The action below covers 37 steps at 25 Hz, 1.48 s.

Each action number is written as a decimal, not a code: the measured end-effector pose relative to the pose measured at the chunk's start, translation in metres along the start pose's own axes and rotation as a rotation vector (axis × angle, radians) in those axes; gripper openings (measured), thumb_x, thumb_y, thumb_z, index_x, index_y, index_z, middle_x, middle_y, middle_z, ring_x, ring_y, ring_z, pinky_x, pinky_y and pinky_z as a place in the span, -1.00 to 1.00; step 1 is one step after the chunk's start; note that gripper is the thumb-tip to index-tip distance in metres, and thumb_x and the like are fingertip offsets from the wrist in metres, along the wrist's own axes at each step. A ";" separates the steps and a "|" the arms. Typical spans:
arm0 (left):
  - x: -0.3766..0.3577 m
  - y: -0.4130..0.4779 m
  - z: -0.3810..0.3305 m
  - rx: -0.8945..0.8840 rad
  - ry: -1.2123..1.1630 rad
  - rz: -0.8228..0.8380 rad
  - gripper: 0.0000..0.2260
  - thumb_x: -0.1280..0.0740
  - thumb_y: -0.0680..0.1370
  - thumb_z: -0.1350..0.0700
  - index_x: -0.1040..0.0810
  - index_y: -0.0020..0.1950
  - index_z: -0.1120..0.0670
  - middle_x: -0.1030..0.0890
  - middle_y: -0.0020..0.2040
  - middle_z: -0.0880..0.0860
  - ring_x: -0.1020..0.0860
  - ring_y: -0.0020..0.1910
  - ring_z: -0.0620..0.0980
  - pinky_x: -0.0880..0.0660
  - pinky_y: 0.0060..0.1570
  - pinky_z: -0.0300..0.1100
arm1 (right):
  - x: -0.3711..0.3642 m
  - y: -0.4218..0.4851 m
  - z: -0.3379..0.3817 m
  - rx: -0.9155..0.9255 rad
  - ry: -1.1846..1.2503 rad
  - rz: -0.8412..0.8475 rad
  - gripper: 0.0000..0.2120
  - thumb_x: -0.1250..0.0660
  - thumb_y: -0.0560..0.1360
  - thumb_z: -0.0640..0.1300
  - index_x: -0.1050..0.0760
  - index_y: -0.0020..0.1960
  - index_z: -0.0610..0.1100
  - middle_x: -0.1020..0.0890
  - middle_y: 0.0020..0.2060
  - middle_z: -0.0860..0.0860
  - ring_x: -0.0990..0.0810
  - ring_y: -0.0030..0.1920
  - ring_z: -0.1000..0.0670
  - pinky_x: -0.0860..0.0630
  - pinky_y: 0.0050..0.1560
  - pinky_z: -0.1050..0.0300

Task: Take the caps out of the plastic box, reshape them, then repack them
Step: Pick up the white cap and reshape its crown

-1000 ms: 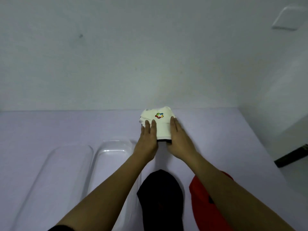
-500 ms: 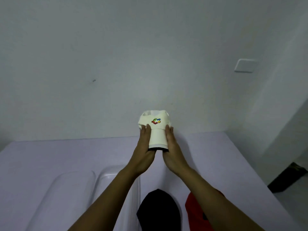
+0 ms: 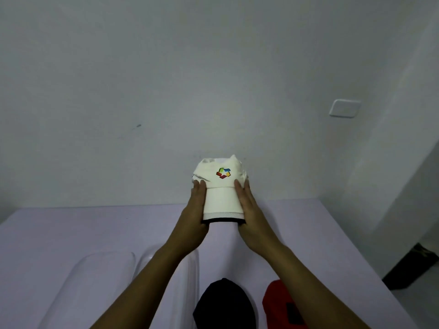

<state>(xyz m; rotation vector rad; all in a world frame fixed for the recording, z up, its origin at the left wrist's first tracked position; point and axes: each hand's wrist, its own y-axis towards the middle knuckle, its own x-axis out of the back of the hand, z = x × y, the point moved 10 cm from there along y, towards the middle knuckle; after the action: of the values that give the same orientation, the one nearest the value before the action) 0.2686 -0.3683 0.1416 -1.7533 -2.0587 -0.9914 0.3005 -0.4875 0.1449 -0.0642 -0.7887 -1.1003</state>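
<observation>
Between both palms the cap [image 3: 222, 186] hangs above the table [image 3: 71, 233], brim at six, crown at twelve. Left hand [image 3: 193, 219] at nine and right hand [image 3: 251, 217] at three press straight fingers on the brim's edges.

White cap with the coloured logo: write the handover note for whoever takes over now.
Left hand and right hand: straight fingers press the brim's sides, holding the white fabric cap with the coloured logo above the lilac table.
Black fabric cap and red fabric cap lie on the table, nearest the person.
Clear plastic box sits left and looks empty.
Done: unpacking.
Left: finish reshaping, repack all three.
</observation>
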 end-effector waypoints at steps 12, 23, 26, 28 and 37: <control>-0.021 -0.021 0.002 0.094 -0.492 -0.146 -0.48 -0.11 0.63 0.15 0.02 0.54 -0.04 -0.17 0.38 -0.35 -0.22 0.25 -0.63 -0.23 0.20 -0.62 | -0.034 -0.010 -0.012 -0.105 0.494 -0.104 -0.39 -0.17 0.59 -0.19 0.03 0.51 0.13 -0.17 0.36 0.41 -0.25 0.28 0.51 -0.30 0.23 0.48; 0.035 -0.010 0.036 0.180 -0.482 -0.039 -0.30 -0.20 0.32 0.21 -0.17 0.43 -0.18 -0.21 0.43 -0.22 -0.18 0.44 -0.18 -0.18 0.41 -0.16 | -0.017 -0.045 -0.009 0.185 -0.182 -0.098 -0.13 -0.31 0.48 -0.26 0.08 0.39 0.48 0.24 0.51 0.21 0.02 0.55 -0.07 -0.29 0.39 0.03; 0.038 0.012 0.034 0.256 -0.466 -0.016 -0.49 -0.25 0.56 -0.02 -0.21 0.49 -0.05 -0.28 0.38 -0.17 -0.26 0.38 -0.14 -0.25 0.32 -0.15 | -0.025 -0.049 0.005 0.222 -0.183 -0.108 -0.22 -0.27 0.48 -0.13 0.09 0.39 0.48 0.22 0.50 0.23 0.04 0.55 -0.09 -0.26 0.36 0.08; 0.028 0.018 0.036 0.294 -0.441 0.099 -0.56 -0.21 0.57 -0.07 -0.34 0.43 0.00 -0.44 0.37 -0.07 -0.41 0.33 -0.05 -0.35 0.32 -0.10 | -0.026 -0.049 0.009 0.244 -0.210 -0.134 -0.18 -0.29 0.47 -0.19 0.08 0.41 0.45 0.21 0.51 0.19 0.04 0.55 -0.10 -0.26 0.32 0.13; 0.051 0.017 0.016 0.136 -0.541 0.001 -0.86 -0.32 0.53 0.09 -0.65 -0.06 0.10 -0.71 -0.14 0.01 -0.64 -0.13 -0.06 -0.56 -0.10 -0.21 | -0.031 -0.060 0.012 0.257 -0.166 0.257 0.00 -0.35 0.32 -0.17 0.23 0.47 0.32 0.33 0.50 0.22 0.18 0.53 0.15 -0.15 0.40 0.34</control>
<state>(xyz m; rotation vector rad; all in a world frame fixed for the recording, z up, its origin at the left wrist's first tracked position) 0.2762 -0.3178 0.1659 -2.1142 -2.3561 -0.3801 0.2388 -0.4875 0.1154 -0.0393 -1.0349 -0.7509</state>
